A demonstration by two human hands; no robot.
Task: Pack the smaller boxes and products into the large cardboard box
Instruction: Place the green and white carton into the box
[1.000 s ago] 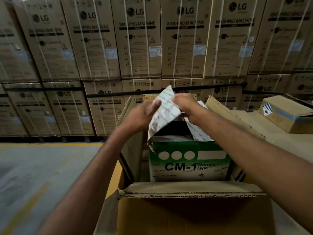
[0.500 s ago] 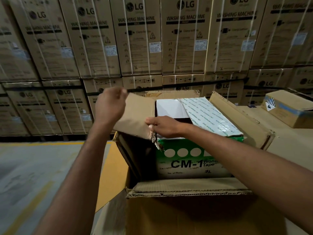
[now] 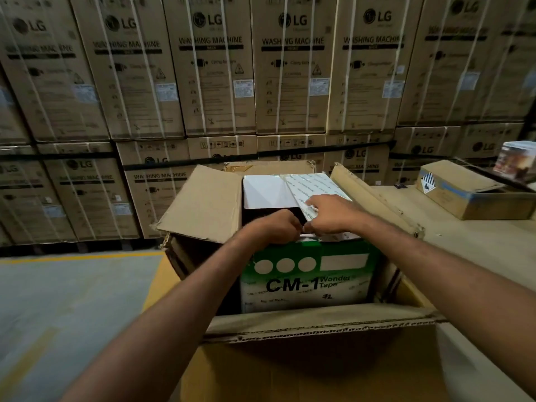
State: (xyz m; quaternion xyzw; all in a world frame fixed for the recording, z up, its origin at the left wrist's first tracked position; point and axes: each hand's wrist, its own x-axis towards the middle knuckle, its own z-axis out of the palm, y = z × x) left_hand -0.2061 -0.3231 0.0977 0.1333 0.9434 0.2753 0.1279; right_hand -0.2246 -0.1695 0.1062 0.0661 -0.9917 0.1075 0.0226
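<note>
Left hand (image 3: pixel 275 227) curls round the green-and-white cardboard tape carton (image 3: pixel 304 285); right hand (image 3: pixel 333 213), fingers straight, should press the white printed flap (image 3: pixel 316 184) beneath them level.

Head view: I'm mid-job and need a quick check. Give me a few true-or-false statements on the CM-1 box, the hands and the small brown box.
1. The CM-1 box stands inside the large cardboard box. True.
2. The CM-1 box is taped shut on top. False: its top is partly open, and a dark gap shows under the hands.
3. The left hand and the right hand are both at the top of the CM-1 box. True.
4. The small brown box lies inside the large cardboard box. False: it sits outside it, on the tabletop to the right.
</note>
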